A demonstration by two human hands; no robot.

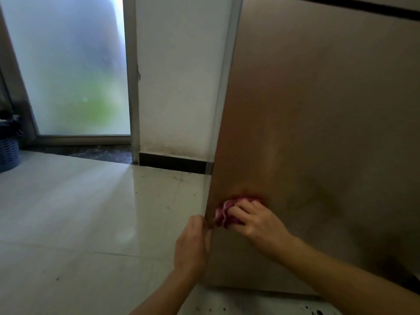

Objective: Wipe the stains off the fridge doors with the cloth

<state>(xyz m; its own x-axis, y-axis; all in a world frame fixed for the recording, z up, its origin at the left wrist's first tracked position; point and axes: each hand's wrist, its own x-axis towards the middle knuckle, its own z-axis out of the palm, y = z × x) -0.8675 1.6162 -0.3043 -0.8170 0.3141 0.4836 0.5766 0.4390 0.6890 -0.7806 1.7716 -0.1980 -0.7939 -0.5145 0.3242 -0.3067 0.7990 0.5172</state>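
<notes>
Right hand (pixel 256 220), fingers curled round the bunched pink cloth (pixel 223 212), pressed it low on the door (pixel 318 133) near the left edge, which the left hand (pixel 193 244) gripped. Firm, overlapping strokes against the braced door would serve best. Stains showed only faintly, and the door's right side was cut off.

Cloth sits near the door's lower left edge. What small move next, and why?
Probably slide the cloth rightward along the fridge door: the right hand grips it beside the left edge, which the left hand holds, and darker smudges show just to its right.
</notes>
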